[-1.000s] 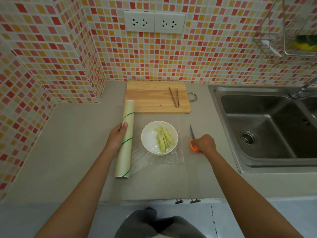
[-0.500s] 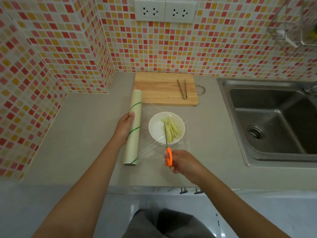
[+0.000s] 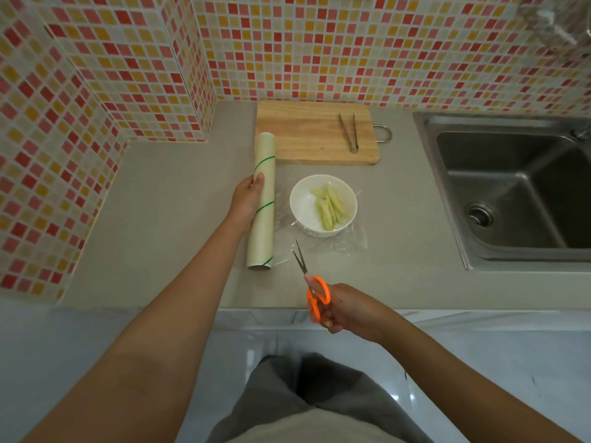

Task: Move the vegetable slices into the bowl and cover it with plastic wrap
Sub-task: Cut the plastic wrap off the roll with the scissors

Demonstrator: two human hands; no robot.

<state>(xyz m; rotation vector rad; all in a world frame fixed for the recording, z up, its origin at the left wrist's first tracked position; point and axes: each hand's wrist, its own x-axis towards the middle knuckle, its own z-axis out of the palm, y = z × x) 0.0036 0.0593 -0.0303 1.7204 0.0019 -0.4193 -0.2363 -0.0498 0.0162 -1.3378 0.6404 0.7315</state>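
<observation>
Counter (image 3: 160, 219): plastic wrap roll (image 3: 263, 203) left of bowl (image 3: 323, 206), vegetable slices (image 3: 329, 206) inside, film drawn over. Left hand (image 3: 248, 201) grips roll. Right hand (image 3: 347, 310) grips scissors (image 3: 308, 278), blades parted. Advice: hold film taut, cut just beside roll.

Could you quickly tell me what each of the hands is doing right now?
Left hand: holds the plastic wrap roll.
Right hand: grips the orange scissors.
</observation>
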